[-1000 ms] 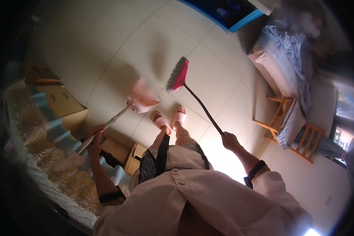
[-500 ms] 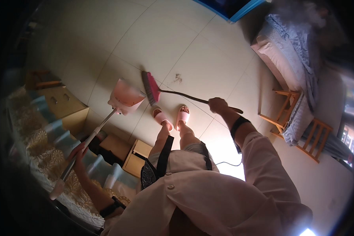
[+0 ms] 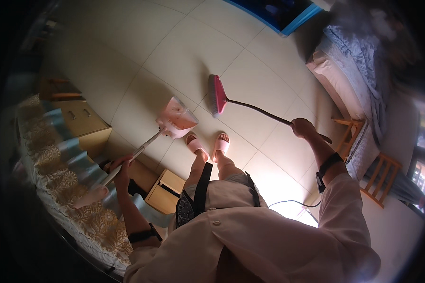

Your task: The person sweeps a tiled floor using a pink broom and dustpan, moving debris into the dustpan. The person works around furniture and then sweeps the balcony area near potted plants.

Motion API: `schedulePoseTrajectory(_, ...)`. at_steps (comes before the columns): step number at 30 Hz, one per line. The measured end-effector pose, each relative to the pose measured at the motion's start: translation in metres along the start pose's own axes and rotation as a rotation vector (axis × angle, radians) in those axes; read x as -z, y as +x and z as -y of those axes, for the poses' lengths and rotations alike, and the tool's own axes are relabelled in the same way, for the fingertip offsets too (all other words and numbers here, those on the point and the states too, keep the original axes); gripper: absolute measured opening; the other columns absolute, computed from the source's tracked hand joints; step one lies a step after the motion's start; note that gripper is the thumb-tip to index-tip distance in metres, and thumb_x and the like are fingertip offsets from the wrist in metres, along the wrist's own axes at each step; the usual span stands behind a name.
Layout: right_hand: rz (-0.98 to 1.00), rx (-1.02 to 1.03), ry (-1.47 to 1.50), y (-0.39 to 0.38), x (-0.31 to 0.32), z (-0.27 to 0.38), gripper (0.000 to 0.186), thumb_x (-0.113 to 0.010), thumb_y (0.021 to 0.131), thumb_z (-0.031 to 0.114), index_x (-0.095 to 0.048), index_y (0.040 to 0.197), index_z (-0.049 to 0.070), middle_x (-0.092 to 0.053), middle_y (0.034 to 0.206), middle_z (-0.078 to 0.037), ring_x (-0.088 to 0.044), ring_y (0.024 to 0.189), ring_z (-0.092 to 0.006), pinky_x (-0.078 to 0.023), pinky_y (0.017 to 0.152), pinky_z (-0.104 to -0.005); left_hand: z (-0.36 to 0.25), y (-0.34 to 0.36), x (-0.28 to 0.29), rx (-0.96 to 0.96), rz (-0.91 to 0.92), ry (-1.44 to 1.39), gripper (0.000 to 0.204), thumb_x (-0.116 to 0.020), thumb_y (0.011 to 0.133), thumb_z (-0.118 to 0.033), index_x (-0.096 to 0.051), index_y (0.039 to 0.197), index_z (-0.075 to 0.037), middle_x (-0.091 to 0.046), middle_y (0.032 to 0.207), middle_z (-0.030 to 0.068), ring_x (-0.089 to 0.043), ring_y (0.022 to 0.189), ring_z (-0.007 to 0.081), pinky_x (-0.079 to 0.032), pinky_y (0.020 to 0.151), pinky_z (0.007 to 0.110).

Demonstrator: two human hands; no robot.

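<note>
pale tiled floor [image 3: 174, 52] lying beneath a pink broom [image 3: 220, 92] and a pink dustpan [image 3: 178, 118]

the broom is showing a magenta head with a fringe of grey bristles, and its dark, slightly bowed handle is running off toward the right. the right grip [image 3: 303, 128] is wrapping snugly round that handle, whose end is sticking out past the fist. whether the bristles are touching the tiles, i cannot tell. to the left of the broom head, near but apart, the dustpan is tilting its scoop, with a few small dark specks showing inside. the left grip [image 3: 122, 166] is holding the dustpan's long pale handle, and the thicker far end is reaching over a gold and blue patterned cloth [image 3: 71, 162].

pink slippers [image 3: 222, 145] on the person's feet are standing just below the gap between scoop and bristles, closest to being in the way. farther left, a pale cabinet [image 3: 92, 127] is standing beside the cloth; a wooden box [image 3: 167, 191] is sitting near the legs. over on the right, blue bedding [image 3: 359, 61] is lying rumpled near a slatted wooden chair [image 3: 382, 181]. a dark cable [image 3: 293, 201] is curving past the brightly lit patch.
</note>
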State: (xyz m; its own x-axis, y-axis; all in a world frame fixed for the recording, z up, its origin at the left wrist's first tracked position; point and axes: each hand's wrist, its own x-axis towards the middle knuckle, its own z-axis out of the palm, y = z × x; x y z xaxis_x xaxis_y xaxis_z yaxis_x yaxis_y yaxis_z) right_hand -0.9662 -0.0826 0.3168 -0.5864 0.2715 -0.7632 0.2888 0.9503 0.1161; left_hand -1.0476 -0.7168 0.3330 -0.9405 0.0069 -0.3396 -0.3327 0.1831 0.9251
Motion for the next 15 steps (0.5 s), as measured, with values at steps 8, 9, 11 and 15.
schedulePoseTrajectory(8,-0.067,0.158,0.12,0.076,-0.084,0.053,0.033,-0.042,0.083,0.03,-0.058,0.08,0.002,-0.059,0.086,-0.018,-0.055,0.084,-0.0352,-0.044,0.074,-0.0432,-0.001,0.023,-0.066,0.009,0.114,0.008,0.012,-0.05,0.08,-0.003,-0.06,0.086,0.001,-0.06,0.084,0.0055,-0.056,0.074,0.0117,-0.047,0.071,0.022)
schedulePoseTrajectory(9,-0.015,0.083,0.191,0.085,-0.093,0.066,0.035,-0.042,0.083,0.032,-0.058,0.084,0.001,-0.058,0.09,-0.019,-0.054,0.087,-0.0349,-0.044,0.076,-0.0425,-0.001,0.028,-0.073,0.003,0.142,0.027,0.012,-0.05,0.08,-0.003,-0.06,0.086,0.0,-0.06,0.084,0.005,-0.056,0.074,0.011,-0.046,0.071,0.022)
schedulePoseTrajectory(11,0.081,-0.135,0.436,0.083,-0.115,0.079,0.035,-0.043,0.082,0.033,-0.056,0.088,0.001,-0.058,0.091,-0.02,-0.054,0.09,-0.0361,-0.044,0.076,-0.0426,0.002,0.036,-0.084,-0.009,0.172,0.026,0.013,-0.049,0.079,-0.002,-0.06,0.086,-0.001,-0.061,0.082,0.0038,-0.055,0.074,0.0097,-0.045,0.07,0.021)
schedulePoseTrajectory(15,0.11,-0.129,0.398,0.039,-0.151,0.077,0.039,-0.043,0.082,0.035,-0.055,0.088,-0.001,-0.057,0.092,-0.022,-0.053,0.091,-0.0367,-0.044,0.077,-0.0428,0.01,0.046,-0.101,0.023,0.213,0.088,0.014,-0.048,0.08,-0.003,-0.059,0.087,0.002,-0.06,0.088,0.0077,-0.056,0.08,0.013,-0.047,0.074,0.022)
